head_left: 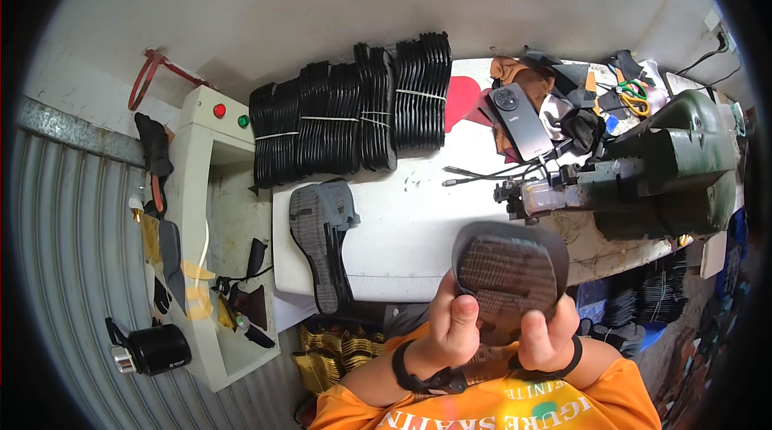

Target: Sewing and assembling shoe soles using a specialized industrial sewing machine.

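Nearest to us is our orange shirt (482, 414) with pale lettering, and black bands (400, 363) circle both our wrists. Our left hand (452, 325) and our right hand (548, 335) both grip a dark shoe piece (513, 281), one at each side, thumbs on the face toward us; the other fingers are mostly hidden. The piece has a rounded top, a smooth grey border and a finely lined middle, and we hold it up in front of the near edge of the white table (402, 237). Below that edge, to the left, lie shiny gold pieces (338, 358). Near the table's left edge rests a pair of grey and black shoe parts (319, 249), side by side. Past the left edge stands a pale cabinet (193, 221) with a red and a green button. At the table's right end sits a green machine (671, 177); black cables (486, 175) lie to its left. Farther back, a grey phone (519, 122) rests on fabric scraps (555, 104), with yellow-handled scissors (635, 100) toward the far right corner. Along the far edge, at left, stand tied bundles of black soles (330, 120), and beside them a red patch (462, 100)
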A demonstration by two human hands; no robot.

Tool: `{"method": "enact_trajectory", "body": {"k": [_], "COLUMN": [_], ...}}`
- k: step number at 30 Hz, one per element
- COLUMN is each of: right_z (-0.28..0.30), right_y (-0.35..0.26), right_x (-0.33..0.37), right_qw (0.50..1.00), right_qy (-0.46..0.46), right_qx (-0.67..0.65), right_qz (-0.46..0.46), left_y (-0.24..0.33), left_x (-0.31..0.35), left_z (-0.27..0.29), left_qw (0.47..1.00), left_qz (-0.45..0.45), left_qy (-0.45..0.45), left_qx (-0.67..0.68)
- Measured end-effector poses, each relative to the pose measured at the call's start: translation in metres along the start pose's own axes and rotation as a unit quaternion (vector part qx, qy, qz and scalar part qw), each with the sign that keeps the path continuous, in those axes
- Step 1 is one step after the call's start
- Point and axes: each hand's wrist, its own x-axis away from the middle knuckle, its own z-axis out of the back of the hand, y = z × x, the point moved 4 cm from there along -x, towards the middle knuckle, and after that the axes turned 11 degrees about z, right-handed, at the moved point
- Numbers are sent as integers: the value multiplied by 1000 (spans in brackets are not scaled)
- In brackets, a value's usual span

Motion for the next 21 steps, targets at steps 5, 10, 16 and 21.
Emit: {"method": "enact_trajectory", "body": {"k": [5, 10, 16, 21], "right_z": [0, 19, 58, 51], "right_y": [7, 47, 72, 70], "right_x": [-16, -2, 9, 8], "right_qw": [982, 937, 862, 843], "right_qy": [-77, -107, 44, 78], "right_qx": [71, -279, -316, -288], "right_qz": [156, -183, -395, -447], "left_y": [-16, 8, 60, 54], "left_x": [-25, -67, -145, -199], "left_z": [20, 26, -15, -37], "left_qw": [989, 968, 782, 667], "left_qz": [58, 154, 22, -94], "left_qy": [-62, 25, -149, -349], "left_qx": [-124, -196, -605, -652]}}
